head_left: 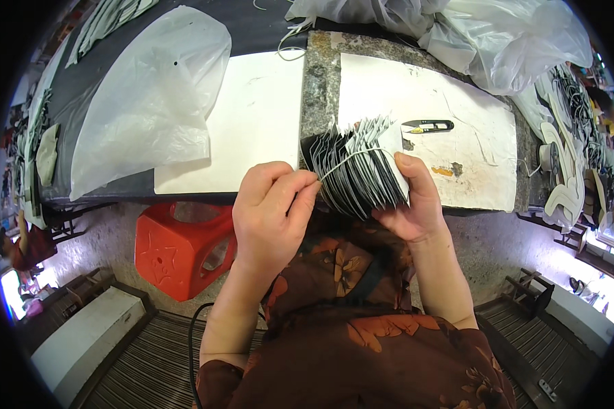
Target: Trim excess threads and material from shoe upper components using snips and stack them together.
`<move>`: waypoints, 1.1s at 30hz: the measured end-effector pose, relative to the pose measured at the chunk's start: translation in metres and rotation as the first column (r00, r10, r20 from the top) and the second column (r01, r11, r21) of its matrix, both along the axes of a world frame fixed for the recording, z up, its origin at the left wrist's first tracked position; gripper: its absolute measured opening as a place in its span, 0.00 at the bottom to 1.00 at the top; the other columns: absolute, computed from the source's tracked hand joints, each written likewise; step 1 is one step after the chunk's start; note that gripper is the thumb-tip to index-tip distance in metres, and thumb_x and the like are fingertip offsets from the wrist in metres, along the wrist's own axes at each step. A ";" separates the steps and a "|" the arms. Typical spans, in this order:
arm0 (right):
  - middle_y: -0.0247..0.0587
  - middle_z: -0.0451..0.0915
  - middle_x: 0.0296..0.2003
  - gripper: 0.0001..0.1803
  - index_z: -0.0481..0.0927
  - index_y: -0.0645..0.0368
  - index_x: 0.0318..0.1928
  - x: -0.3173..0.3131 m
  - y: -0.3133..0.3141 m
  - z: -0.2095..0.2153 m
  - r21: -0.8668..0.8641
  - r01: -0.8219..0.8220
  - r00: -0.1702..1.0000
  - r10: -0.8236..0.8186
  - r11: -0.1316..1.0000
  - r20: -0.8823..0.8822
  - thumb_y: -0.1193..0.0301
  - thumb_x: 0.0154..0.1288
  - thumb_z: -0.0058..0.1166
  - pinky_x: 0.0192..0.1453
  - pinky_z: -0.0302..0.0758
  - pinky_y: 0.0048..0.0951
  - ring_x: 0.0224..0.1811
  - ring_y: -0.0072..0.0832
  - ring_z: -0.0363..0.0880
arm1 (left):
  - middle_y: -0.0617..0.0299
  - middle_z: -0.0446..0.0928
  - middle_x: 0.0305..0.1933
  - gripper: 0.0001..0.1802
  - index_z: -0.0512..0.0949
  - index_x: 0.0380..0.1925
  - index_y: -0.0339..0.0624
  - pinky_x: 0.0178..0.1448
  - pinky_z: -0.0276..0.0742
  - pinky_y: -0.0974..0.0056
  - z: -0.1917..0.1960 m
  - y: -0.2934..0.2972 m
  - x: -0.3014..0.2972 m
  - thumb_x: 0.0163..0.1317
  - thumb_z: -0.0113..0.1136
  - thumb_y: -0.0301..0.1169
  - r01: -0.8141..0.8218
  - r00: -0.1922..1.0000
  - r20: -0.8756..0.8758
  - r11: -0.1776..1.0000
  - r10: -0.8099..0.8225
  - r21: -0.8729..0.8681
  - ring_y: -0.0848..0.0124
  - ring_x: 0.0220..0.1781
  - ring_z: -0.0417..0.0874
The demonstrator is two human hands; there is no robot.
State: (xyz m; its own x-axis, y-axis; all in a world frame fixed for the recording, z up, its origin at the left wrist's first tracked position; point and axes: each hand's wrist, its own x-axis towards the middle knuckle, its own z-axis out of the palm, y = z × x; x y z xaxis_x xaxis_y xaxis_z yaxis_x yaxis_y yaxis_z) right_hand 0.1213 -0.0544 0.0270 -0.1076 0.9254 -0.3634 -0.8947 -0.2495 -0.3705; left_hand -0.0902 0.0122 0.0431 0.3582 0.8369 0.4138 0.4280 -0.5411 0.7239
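A thick bundle of thin flat black and white pieces [358,180] stands on edge at the table's front edge, its layers fanned out along the top. My right hand [419,204] grips the bundle's right end, thumb on top and fingers underneath. Across the layers runs a thin white cord [351,159]. At the left end of the bundle, my left hand [274,208] pinches this cord between thumb and forefinger. Just beyond the bundle, a pair of black thread snips [431,127] lies on a stained white board [477,146].
A second white board [259,116] lies to the left, partly under a clear plastic bag [160,95]. More plastic bags [512,41] are heaped at the far right. White cut pieces [567,184] pile up at the right edge. A red plastic stool [174,259] stands below the table.
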 end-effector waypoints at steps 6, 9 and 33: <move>0.47 0.87 0.47 0.23 0.80 0.68 0.56 -0.002 -0.001 0.001 -0.067 0.012 0.989 -0.002 0.998 0.145 0.60 0.73 0.55 0.53 0.86 0.34 0.46 0.32 0.89 | 0.57 0.77 0.35 0.08 0.83 0.34 0.36 0.39 0.78 0.59 -0.002 0.000 0.006 0.52 0.70 0.18 0.074 0.995 -0.072 0.991 -0.066 0.110 0.59 0.36 0.80; 0.48 0.87 0.45 0.23 0.80 0.68 0.55 -0.002 -0.001 0.002 -0.104 0.026 0.984 -0.008 0.994 0.177 0.60 0.72 0.55 0.49 0.87 0.33 0.44 0.31 0.89 | 0.57 0.77 0.35 0.09 0.81 0.31 0.37 0.39 0.78 0.58 -0.007 0.002 0.008 0.50 0.68 0.17 0.080 0.995 -0.062 0.991 -0.073 0.110 0.59 0.36 0.80; 0.52 0.74 0.65 0.52 0.57 0.69 0.76 -0.004 0.003 0.001 0.071 -0.126 0.956 0.102 0.989 0.276 0.60 0.57 0.67 0.70 0.75 0.36 0.65 0.37 0.77 | 0.59 0.77 0.58 0.25 0.67 0.67 0.32 0.61 0.78 0.64 -0.011 -0.003 -0.007 0.74 0.59 0.23 0.444 0.727 0.626 0.502 0.282 -0.742 0.72 0.56 0.80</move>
State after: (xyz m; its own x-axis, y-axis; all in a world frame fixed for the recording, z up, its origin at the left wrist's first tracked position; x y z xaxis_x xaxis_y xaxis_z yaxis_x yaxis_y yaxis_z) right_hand 0.1173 -0.0518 0.0282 -0.1229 0.9420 -0.3124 -0.7254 -0.3001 -0.6194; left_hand -0.0967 0.0088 0.0321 0.4150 0.8598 -0.2975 -0.3078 0.4404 0.8434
